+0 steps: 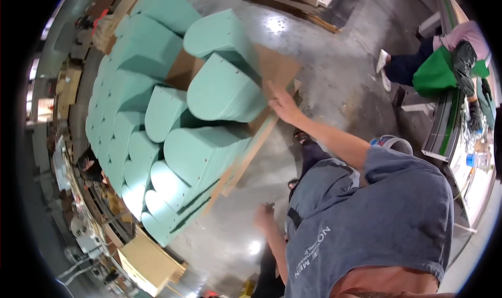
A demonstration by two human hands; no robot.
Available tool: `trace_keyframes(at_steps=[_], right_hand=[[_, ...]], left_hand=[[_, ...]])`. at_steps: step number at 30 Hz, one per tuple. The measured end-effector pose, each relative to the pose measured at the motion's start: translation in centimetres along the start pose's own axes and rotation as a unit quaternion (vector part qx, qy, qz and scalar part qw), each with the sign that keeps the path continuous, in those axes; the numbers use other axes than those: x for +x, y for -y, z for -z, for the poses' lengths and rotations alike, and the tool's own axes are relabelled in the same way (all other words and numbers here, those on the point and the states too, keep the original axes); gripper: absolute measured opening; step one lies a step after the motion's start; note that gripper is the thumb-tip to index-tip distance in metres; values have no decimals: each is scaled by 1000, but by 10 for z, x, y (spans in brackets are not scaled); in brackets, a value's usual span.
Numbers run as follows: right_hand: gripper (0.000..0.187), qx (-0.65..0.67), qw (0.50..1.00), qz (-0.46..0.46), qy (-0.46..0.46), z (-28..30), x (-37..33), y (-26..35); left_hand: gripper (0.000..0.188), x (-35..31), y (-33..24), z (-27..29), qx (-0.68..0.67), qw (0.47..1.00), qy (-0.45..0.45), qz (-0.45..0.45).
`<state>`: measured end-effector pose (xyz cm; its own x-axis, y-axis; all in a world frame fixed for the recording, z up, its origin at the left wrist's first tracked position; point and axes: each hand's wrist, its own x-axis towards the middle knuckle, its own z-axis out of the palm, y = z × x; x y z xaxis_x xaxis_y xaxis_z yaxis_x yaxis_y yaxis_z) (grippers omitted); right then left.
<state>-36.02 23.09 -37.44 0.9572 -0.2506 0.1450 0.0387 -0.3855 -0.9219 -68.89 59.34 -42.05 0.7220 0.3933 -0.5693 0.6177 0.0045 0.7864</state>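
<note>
Mint-green panels [222, 88] with rounded ends and small holes stand in tight stacks on a brown cardboard base. My right hand [284, 105] reaches to the near side of the stack, its fingers apart against a brown cardboard sheet [280, 68] beside the panels. Part of that sheet is blurred. Lower down, my left hand [264, 218] hangs by my leg with its fingers curled. A small dark thing [270, 206] shows at its fingertips; blur hides what it is.
At the right, a person in a pink top [463, 39] is beside a green bag-like cloth [435, 73] and a long workbench [444, 109]. Another person [90, 166] is at the far left. A loaded pallet [293, 7] stands at the back; a pale yellow box [149, 261] lies lower left.
</note>
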Motion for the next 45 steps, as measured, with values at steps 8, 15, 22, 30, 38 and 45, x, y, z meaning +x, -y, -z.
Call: trace_keyframes(at_steps=[8, 15, 22, 30, 38, 45], right_hand=[[75, 76, 994, 77, -7, -20, 1, -29], [76, 77, 996, 49, 6, -28, -2, -58], [79, 82, 983, 149, 65, 20, 30, 32], [59, -222, 850, -129, 460, -7, -41, -34], [42, -114, 891, 250, 363, -74, -16, 60], [30, -120, 844, 290, 436, -100, 27, 83]], left_hand=[[41, 18, -97, -63, 86, 995, 35, 26], [36, 3, -163, -105, 69, 995, 35, 55], [40, 5, -178, -123, -60, 991, -56, 104], [32, -9, -152, -110, -132, 984, -79, 89], [33, -46, -93, -44, -194, 963, -154, 105], [35, -87, -26, 12, -291, 927, -219, 96]])
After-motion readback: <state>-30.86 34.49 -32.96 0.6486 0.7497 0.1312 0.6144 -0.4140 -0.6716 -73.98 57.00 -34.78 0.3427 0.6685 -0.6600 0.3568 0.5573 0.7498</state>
